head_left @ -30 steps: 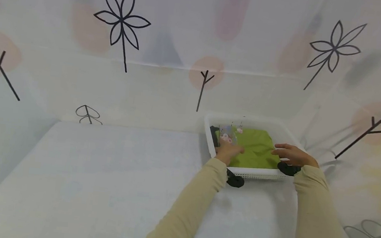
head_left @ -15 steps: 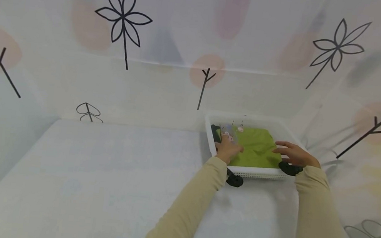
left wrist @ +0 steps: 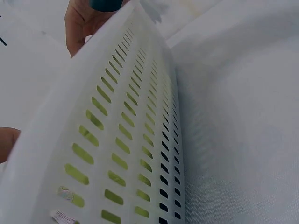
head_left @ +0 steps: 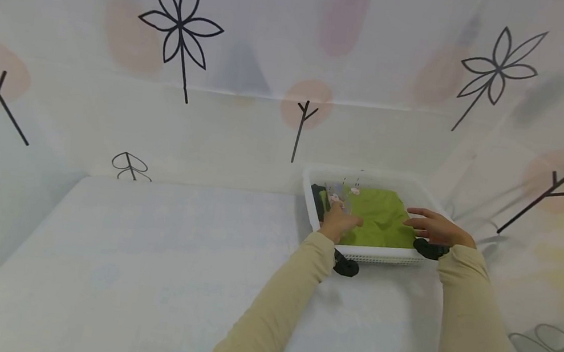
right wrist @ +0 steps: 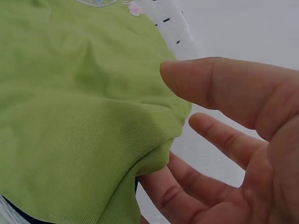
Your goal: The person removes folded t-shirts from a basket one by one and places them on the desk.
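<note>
A green cloth garment point(head_left: 378, 217) lies in a white basket point(head_left: 382, 254), seen in the head view at the back right. My left hand point(head_left: 338, 223) is over the cloth's left side, thumb and fingers spread, beside a small patterned piece point(head_left: 336, 198) with pink figures. My right hand point(head_left: 438, 229) reaches over the basket's right side at the cloth's right edge. In the right wrist view, the right hand point(right wrist: 252, 135) has its thumb apart from the cloth, and its lower fingers pass behind the cloth's folded edge. The left wrist view shows mostly the slotted basket wall point(left wrist: 135, 116).
Dark cloth point(head_left: 318, 197) shows along the basket's left inner side. The basket stands on a white-covered table point(head_left: 148, 271), close to the patterned back wall point(head_left: 234, 136) and the right wall point(head_left: 535, 271). Black straps point(head_left: 346, 264) sit at both wrists.
The head view has shifted slightly. Both hands stay in nearly the same places at the cloth's two sides, and the basket has not moved.
</note>
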`<state>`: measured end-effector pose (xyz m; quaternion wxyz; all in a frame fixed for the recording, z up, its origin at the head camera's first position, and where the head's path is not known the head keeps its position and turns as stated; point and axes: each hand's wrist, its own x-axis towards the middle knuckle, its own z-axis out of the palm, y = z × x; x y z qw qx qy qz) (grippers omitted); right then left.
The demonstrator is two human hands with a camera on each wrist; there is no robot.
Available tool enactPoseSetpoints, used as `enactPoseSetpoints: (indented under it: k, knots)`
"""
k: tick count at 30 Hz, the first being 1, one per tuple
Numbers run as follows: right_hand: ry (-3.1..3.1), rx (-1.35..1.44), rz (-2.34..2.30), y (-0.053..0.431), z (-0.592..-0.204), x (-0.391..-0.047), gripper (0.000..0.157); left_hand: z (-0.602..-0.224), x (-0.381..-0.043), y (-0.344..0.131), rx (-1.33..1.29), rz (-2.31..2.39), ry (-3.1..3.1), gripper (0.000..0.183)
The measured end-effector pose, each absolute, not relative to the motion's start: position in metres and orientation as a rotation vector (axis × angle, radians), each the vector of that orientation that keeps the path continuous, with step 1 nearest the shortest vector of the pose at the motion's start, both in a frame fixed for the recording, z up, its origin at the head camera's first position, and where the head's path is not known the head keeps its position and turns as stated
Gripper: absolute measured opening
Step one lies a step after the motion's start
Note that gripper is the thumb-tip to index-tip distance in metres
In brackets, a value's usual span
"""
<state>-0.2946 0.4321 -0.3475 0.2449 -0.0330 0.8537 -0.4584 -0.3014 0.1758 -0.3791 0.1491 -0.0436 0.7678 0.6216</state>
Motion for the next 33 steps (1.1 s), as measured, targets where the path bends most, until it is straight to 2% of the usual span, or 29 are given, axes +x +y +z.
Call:
enactPoseSetpoints:
  k: [7,14,23,26,33]
  knots:
    - [2.327,-0.093,-1.283,0.4295,-0.3481,-0.2954,0.074,-0.3816,-0.3031,0.1757,-0.105,1.784,2.173,0.085]
    - [2.359,-0.108,-1.261,0.4316,-0.3520,-0.2975,0.075,-0.3821,-0.3015,0.1734,-0.099,1.809,2.099,0.086]
    - [2.310,-0.184,-1.364,0.4287,-0.3536,-0.2988,0.071,-0.3787,-0.2995,0.1740,-0.214,1.909,2.088,0.093]
    - [2.318,-0.195,-1.350,0.4273,-0.3535,-0.2981,0.071,-0.3799,-0.2997,0.1753,-0.215,1.906,2.129,0.088]
    - [2.295,-0.249,-1.406,0.4283,-0.3544,-0.2984,0.067,-0.3809,-0.2986,0.1756,-0.183,1.906,2.287,0.048]
